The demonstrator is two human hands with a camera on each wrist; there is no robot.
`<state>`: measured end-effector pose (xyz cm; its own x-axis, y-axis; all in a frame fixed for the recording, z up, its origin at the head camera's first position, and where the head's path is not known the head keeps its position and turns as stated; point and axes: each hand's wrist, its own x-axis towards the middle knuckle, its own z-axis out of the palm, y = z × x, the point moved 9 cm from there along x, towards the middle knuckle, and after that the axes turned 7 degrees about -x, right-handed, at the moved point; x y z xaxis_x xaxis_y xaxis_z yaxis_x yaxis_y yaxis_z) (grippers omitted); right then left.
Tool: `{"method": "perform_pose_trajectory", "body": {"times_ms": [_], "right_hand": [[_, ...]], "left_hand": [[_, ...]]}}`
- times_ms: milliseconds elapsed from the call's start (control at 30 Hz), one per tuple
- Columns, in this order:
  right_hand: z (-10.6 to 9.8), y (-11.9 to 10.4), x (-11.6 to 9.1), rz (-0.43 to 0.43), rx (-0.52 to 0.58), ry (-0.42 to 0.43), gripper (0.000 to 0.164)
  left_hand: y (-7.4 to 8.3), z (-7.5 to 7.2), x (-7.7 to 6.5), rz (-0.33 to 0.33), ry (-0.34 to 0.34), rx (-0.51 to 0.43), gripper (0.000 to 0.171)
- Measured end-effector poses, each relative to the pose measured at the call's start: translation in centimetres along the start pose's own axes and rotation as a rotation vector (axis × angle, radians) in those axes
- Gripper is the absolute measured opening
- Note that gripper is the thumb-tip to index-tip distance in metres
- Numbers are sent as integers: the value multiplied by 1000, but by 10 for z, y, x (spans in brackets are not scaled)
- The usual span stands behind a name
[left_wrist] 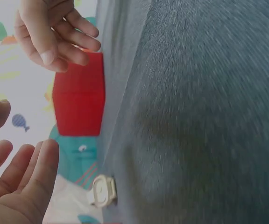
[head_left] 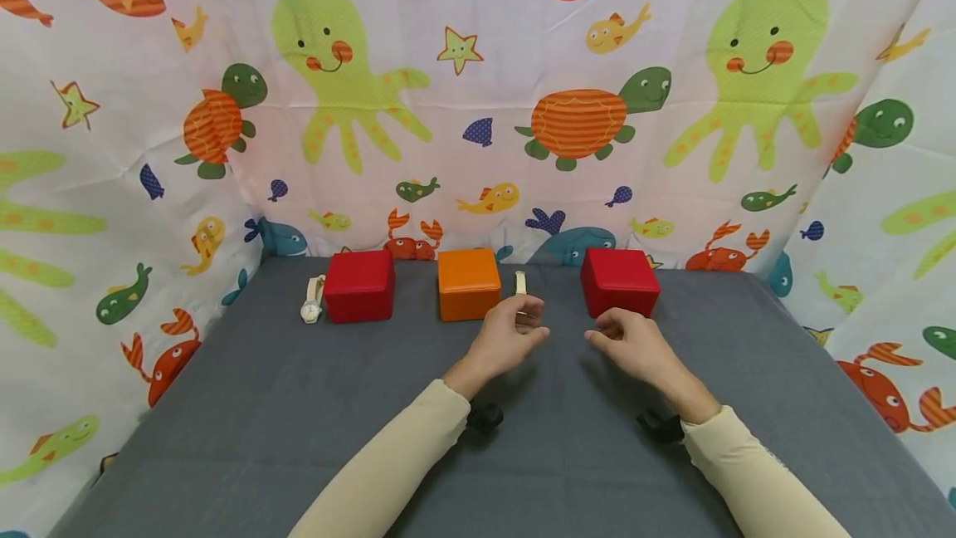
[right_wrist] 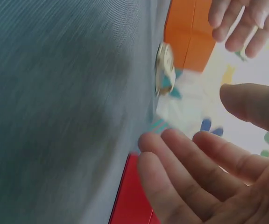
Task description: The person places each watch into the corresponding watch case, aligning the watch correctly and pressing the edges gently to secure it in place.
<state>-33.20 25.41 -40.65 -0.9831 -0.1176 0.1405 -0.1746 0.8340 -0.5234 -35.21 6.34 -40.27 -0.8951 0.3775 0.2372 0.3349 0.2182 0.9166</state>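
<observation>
My left hand (head_left: 508,332) hovers over the grey cloth with relaxed, slightly bent fingers and nothing in them. Just behind it lies a cream-strapped wristwatch (head_left: 520,279), partly hidden by that hand in the head view; its round case (right_wrist: 165,58) shows in the right wrist view. Beside the watch on the left stands an orange box (head_left: 469,285). My right hand (head_left: 633,345), also holding nothing, hangs in front of a red box (head_left: 620,282), thumb and fingers apart. Both palms face each other across a gap.
Farther left, another red box (head_left: 360,286) stands with a second wristwatch (head_left: 312,300) next to it. Grey cloth (head_left: 314,413) covers the table. A curtain printed with sea animals (head_left: 493,31) rises behind the boxes and at both sides.
</observation>
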Motion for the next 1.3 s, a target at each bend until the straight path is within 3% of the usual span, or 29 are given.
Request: {"method": "perform_pose_trajectory", "body": {"times_ms": [267,533,700,1000,1300], "right_hand": [[21,-40,17,-92,50,21,32],[39,-62,45,-102,85,27,35],[52,-71,65,-89,114,15,41],[74,-82,90,-66,144,3,47],[88,-92,102,-75,181,-40,45]], "left_hand": [[0,-35,-11,29,77,38,38],[-6,-72,-14,30,191,43,40],[-17,-98,-17,-25,282,36,39],[-30,-133,-23,-89,468,137,37],[-52,-143,-13,-246,476,212,53]]}}
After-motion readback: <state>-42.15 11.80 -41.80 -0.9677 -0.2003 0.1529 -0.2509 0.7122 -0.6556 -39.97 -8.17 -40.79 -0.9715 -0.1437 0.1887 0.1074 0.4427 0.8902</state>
